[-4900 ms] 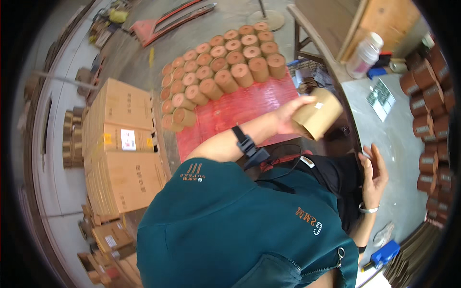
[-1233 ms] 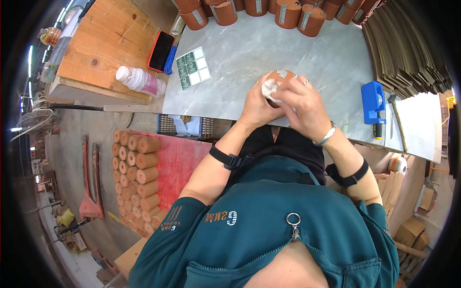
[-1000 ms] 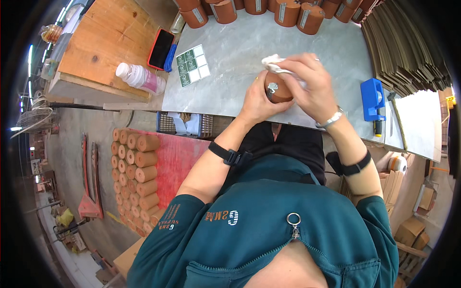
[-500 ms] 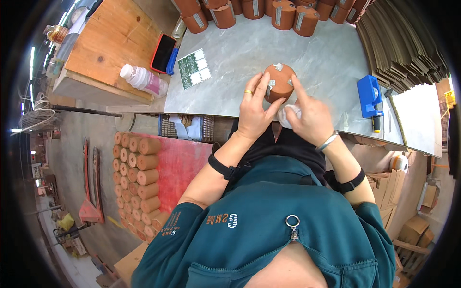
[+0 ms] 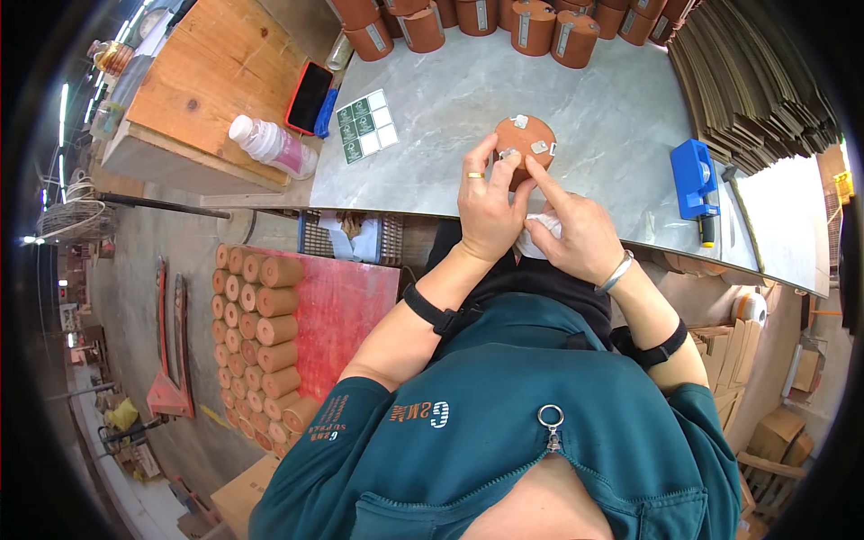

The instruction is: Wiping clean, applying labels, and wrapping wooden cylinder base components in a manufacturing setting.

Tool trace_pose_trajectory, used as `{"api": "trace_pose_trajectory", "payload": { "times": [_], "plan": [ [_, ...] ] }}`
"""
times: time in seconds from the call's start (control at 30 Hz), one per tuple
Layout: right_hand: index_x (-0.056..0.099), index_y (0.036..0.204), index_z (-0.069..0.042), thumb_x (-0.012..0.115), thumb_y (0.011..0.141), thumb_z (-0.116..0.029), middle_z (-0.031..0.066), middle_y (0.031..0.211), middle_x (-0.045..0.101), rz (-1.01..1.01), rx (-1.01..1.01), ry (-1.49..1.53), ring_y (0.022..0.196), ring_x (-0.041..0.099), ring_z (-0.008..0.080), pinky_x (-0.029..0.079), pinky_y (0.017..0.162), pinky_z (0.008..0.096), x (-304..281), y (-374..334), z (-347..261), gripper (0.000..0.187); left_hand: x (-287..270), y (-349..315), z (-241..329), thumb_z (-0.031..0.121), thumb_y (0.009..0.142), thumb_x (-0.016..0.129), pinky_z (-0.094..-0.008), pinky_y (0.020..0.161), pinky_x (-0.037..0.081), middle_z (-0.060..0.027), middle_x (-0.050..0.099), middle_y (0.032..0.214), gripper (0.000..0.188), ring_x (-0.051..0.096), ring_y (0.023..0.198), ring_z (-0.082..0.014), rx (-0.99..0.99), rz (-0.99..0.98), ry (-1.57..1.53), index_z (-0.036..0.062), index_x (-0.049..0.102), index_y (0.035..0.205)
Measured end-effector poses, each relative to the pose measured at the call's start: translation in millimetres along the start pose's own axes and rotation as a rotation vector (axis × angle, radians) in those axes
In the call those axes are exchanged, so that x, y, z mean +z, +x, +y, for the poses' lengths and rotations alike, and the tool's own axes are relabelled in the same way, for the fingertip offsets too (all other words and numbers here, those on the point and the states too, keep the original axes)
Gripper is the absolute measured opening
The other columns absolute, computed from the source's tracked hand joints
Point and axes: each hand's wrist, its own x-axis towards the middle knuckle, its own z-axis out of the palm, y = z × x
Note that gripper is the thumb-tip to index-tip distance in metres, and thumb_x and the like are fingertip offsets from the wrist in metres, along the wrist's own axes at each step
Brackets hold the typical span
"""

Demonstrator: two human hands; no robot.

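Since half a second ago, the right hand (image 5: 585, 238) has brought its index fingertip from the 3 o'clock side of the brown cylinder (image 5: 526, 134) round to its 6 o'clock edge, close to the fingers of the left hand (image 5: 489, 216). The cylinder also looks slightly turned, the pale tabs (image 5: 519, 121) on its top having shifted round the rim. Both hands now meet at one spot, which suggests the fingertips, rather than the cloth, are doing the work.

On the left, the grip is partly closed, thumb and fingers curled on the cylinder between 6 and 9 o'clock. On the right it is half closed on the bunched white cloth (image 5: 529, 243), held low under the palm with the index finger stretched out.

The cylinder is upright, near the front edge of the grey table (image 5: 450, 135). From it, a sheet of green and white stickers (image 5: 367, 126) lies at 9 o'clock, a row of similar cylinders (image 5: 423, 29) stands towards 12, and a blue dispenser (image 5: 692, 180) sits just past 3.
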Motion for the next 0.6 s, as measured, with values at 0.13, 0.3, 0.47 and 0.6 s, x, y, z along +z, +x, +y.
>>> {"api": "trace_pose_trajectory", "payload": {
  "times": [0.13,0.3,0.47,0.6],
  "plan": [
    [0.035,0.152,-0.015,0.067,0.081,-0.019,0.0189,0.073,0.064,-0.038,0.028,-0.039,0.069,0.064,0.0374,0.05,0.063,0.0473,1,0,-1,0.077,1,0,-3,0.001,0.07,0.081,-0.0451,0.095,0.05,-0.0208,0.049,0.132,0.062,0.052,0.12,-0.0406,0.144,-0.007,0.071,0.0028,0.054,0.126],
    [0.035,0.152,-0.017,0.065,0.081,-0.019,0.0179,0.073,0.063,-0.02,0.017,-0.061,0.067,0.063,0.0371,0.05,0.063,0.0473,0,0,0,0.077,-16,6,-5,0.008,0.079,0.077,-0.0441,0.104,0.044,-0.0221,0.043,0.142,0.069,0.047,0.13,-0.0393,0.068,-0.148,-0.072,0.0024,0.045,0.14],
    [0.036,0.153,-0.02,0.067,0.081,-0.015,0.0185,0.077,0.066,-0.064,0.08,-0.1,0.074,0.067,0.0374,0.053,0.069,0.0449,-6,2,-7,0.078,-12,24,-16,0.019,0.09,0.069,-0.0416,0.113,0.034,-0.0229,0.038,0.149,0.079,0.043,0.136,-0.0319,-0.537,-0.185,-0.877,-0.0043,0.024,0.151],
    [0.037,0.152,-0.02,0.067,0.081,-0.016,0.018,0.077,0.066,-0.069,0.085,-0.121,0.073,0.066,0.0374,0.053,0.069,0.0448,-4,1,-5,0.078,-1,21,-30,0.015,0.093,0.065,-0.0387,0.107,0.042,-0.0194,0.049,0.142,0.06,0.052,0.128,-0.0259,-0.541,-0.25,-0.789,-0.0057,0.041,0.143]
  ]
}}
